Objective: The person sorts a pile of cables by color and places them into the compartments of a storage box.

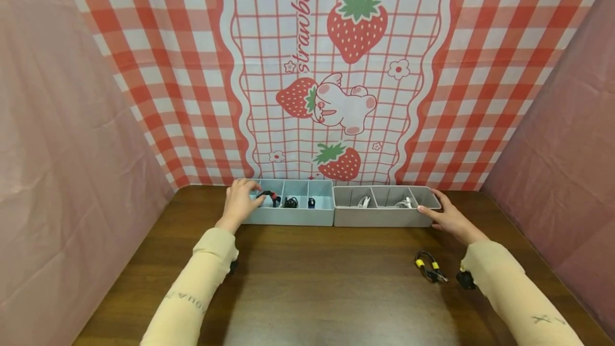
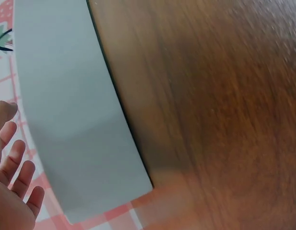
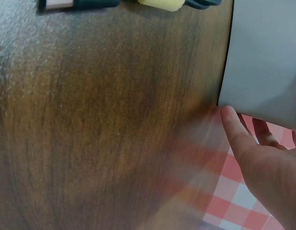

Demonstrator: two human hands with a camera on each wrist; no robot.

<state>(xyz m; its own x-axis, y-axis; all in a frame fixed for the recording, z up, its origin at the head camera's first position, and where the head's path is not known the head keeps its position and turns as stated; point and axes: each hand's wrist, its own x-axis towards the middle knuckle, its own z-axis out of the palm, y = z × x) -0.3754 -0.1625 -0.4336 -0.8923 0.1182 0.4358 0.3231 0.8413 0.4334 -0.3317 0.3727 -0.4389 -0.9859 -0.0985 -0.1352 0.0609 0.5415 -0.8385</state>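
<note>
My left hand (image 1: 240, 200) is over the left end of a light blue divided box (image 1: 288, 218), its fingers loosely bent. Near its fingertips, a black cable with a red part (image 1: 274, 196) sticks up from a left compartment. In the left wrist view, the fingers hold nothing visible and stand apart from a dark cable loop (image 2: 3, 42). My right hand (image 1: 451, 218) touches the right end of a grey divided box (image 1: 384, 219), thumb at the front rim. In the right wrist view, its extended fingers (image 3: 241, 134) meet the box's end near the bottom corner.
Black coiled cable (image 1: 290, 203) and a small dark item (image 1: 312, 203) lie in the blue box. The grey box holds white cables (image 1: 404, 203). A black cable with yellow bands (image 1: 429, 267) lies on the wooden table (image 1: 336, 287). A checked strawberry cloth (image 1: 192, 68) hangs behind.
</note>
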